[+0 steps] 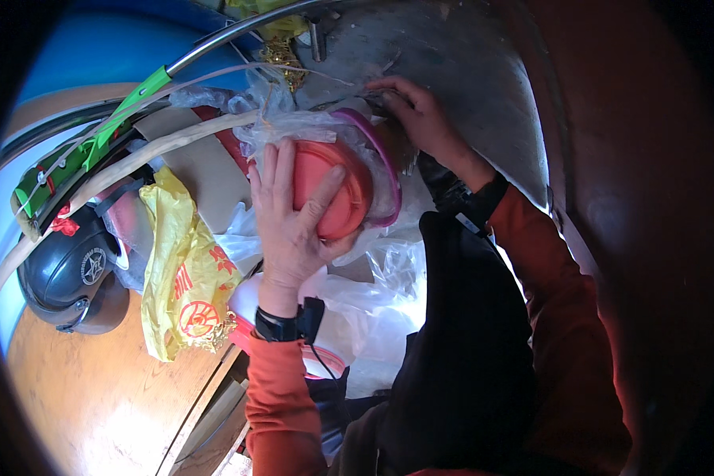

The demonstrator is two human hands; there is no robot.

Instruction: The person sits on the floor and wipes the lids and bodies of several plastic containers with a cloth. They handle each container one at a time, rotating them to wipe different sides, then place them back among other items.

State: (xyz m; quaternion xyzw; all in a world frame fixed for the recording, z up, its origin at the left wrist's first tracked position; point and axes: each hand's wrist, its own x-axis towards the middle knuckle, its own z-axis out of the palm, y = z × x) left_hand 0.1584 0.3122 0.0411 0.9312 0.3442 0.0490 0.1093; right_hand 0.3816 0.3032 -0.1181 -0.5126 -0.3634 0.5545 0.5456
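Note:
My left hand (pixel 291 220) lies over a round red plastic container (pixel 333 190), fingers spread on its flat face and thumb at its lower rim. Crumpled clear plastic bags (pixel 285 125) surround the container, and a purple hoop-like rim (pixel 390 160) curves around its right side. Beyond it, my right hand (pixel 419 122) reaches down to a dark item whose shape is mostly hidden. The fingers there are bent; what lies between them does not show. Below my left hand rests a pale tub with a red rim (pixel 327 360), partly under clear plastic sheeting (pixel 387 285).
A black helmet (pixel 71 268) and a yellow plastic bag (pixel 178 268) lie on the wooden tabletop (pixel 95 381). A pale wooden pole (pixel 172 140) and a green-and-metal rod (pixel 131 110) cross the upper left. A metal tube (pixel 317 41) stands on the grey floor (pixel 452 53).

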